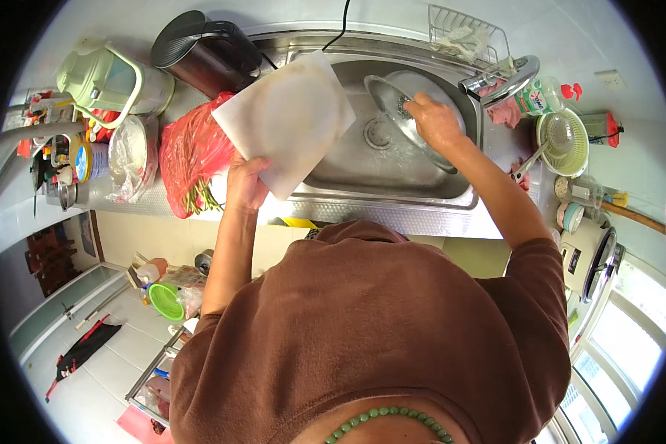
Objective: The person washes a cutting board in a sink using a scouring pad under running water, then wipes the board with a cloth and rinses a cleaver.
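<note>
My left hand (246,180) grips a white cutting board (288,125) by its near corner. The board is tilted over the left side of the stainless steel sink (338,177), and its face has brownish stains. In my right hand (435,119) is what looks like a steel wool scourer (404,106), partly hidden by the fingers. It is at the inside of a metal basin (386,94) that leans on its side in the sink. Just left of the basin, the drain (377,133) shows wet metal around it.
A red plastic bag (191,150) with green stalks (200,198) lies left of the board, below a black electric kettle (200,53). Over the sink's right rim hangs the chrome faucet (513,80). A detergent bottle (538,97) and a green colander (577,147) stand farther right.
</note>
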### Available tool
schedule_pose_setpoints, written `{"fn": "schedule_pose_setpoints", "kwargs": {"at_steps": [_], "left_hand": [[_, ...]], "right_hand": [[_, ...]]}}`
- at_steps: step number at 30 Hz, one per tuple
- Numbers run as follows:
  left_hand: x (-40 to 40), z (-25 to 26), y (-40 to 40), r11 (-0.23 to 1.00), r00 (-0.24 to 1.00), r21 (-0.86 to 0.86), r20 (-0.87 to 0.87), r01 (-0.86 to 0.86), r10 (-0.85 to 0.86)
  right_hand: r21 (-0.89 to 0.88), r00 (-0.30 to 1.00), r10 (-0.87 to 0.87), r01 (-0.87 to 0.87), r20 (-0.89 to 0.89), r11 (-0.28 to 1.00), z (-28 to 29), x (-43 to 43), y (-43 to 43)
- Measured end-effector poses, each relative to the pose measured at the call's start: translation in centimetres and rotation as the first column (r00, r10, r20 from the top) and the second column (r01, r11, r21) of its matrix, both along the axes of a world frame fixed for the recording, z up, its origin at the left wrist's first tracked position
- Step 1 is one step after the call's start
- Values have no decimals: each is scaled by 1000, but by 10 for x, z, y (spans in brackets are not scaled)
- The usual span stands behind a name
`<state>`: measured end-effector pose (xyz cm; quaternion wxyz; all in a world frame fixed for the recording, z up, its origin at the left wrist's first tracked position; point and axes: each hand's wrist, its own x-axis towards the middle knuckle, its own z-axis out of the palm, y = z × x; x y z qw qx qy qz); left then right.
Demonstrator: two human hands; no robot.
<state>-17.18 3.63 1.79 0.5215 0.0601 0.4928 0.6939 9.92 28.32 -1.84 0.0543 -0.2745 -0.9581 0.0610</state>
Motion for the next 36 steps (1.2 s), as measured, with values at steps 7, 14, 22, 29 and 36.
{"fn": "schedule_pose_setpoints", "kwargs": {"at_steps": [7,14,22,29,36], "left_hand": [[-6,-5,1,1000,999,-1,32,-18,18],[-2,-14,10,998,995,-41,92,44,-40],[44,-71,39,986,956,-61,260,157,-137],[113,-131,77,960,885,-125,432,249,-174],[147,-168,95,955,882,-200,460,220,-107]], "right_hand": [[10,1000,10,-10,-3,1000,12,5,-10],[-231,897,-257,181,-359,956,-26,51,14],[-555,610,-693,448,-384,701,-134,114,28],[-440,650,-737,616,-185,653,-191,142,36],[-604,551,-802,565,-231,562,-159,112,34]]}}
